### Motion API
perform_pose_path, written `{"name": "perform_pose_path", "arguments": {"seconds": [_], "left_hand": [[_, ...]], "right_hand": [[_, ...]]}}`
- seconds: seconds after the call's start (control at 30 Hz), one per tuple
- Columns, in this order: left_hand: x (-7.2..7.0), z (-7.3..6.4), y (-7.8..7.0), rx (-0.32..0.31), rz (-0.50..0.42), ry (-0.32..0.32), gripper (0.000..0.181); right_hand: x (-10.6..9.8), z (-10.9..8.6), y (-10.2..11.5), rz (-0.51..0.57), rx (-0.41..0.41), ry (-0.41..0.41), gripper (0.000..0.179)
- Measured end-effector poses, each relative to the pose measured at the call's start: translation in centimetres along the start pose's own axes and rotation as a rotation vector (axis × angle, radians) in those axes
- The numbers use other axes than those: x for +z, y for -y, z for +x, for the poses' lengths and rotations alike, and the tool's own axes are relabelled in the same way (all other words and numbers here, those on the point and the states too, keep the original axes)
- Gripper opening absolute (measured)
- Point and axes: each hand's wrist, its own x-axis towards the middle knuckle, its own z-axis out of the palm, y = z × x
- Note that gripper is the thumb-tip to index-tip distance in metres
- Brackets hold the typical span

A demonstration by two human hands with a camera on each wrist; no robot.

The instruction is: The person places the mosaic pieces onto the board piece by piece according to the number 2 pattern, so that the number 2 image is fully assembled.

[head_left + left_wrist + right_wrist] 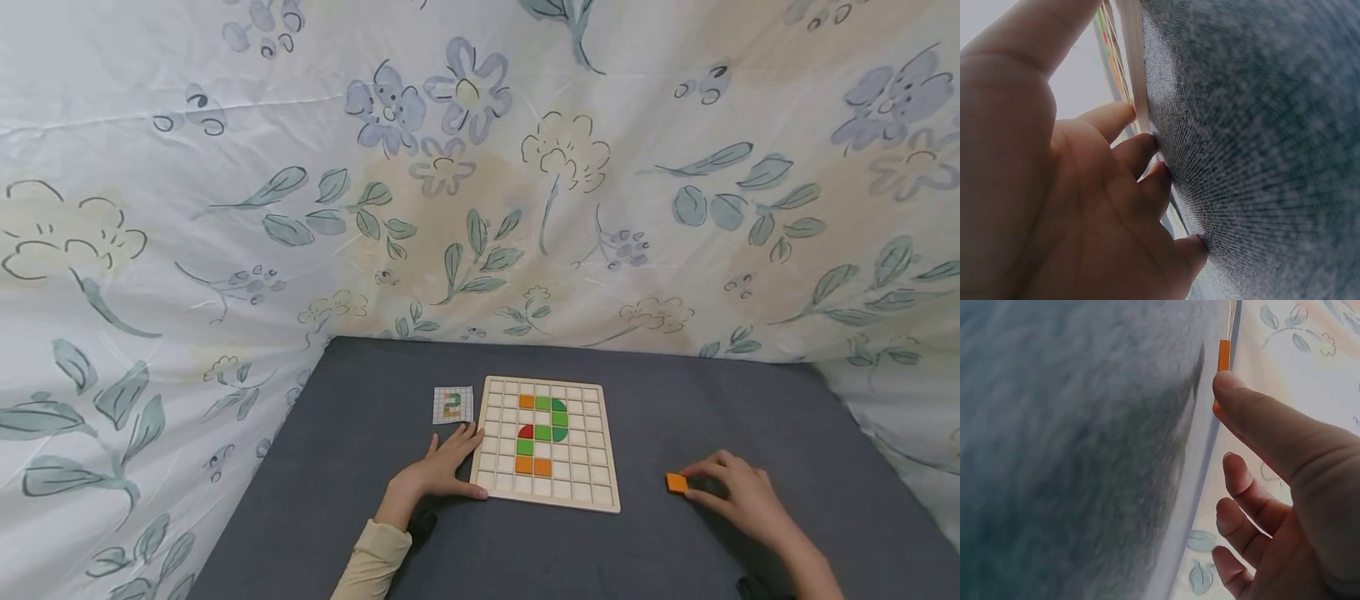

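Between the thumb and fingertips of my right hand (742, 496) is a small orange square tile (677, 483), pinched just right of the board. The right wrist view shows the orange tile (1224, 356) edge-on, its other fingers loosely bent. My left hand (442, 465) touches the left edge of the pale wooden grid board (596, 492), thumb at the near corner and fingers spread along the side. On the board lie orange, green and red tiles, some square and some with a rounded corner, forming a 2-like figure. Two orange squares (533, 466) make its bottom row.
A small printed card (442, 417) with a similar coloured figure on a grid lies beside the board's upper left corner. Dark grey cloth (360, 400) covers the table. Floral fabric (480, 208) hangs behind and at the sides.
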Motion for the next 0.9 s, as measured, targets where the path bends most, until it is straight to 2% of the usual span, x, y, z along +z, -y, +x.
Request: {"name": "perform_pose_path", "arguments": {"seconds": [0.37,0.9], "left_hand": [[0.1,0.1,0.1,-0.017,-0.007,0.004,0.099],[0.1,0.3,0.3,-0.012,-0.018,-0.001,0.099]], "right_hand": [[0.5,1.2,1.8,-0.032,-0.026,-0.06,0.02],[0.9,2.8,4.2,-0.008,-0.04,-0.073,0.022]]}}
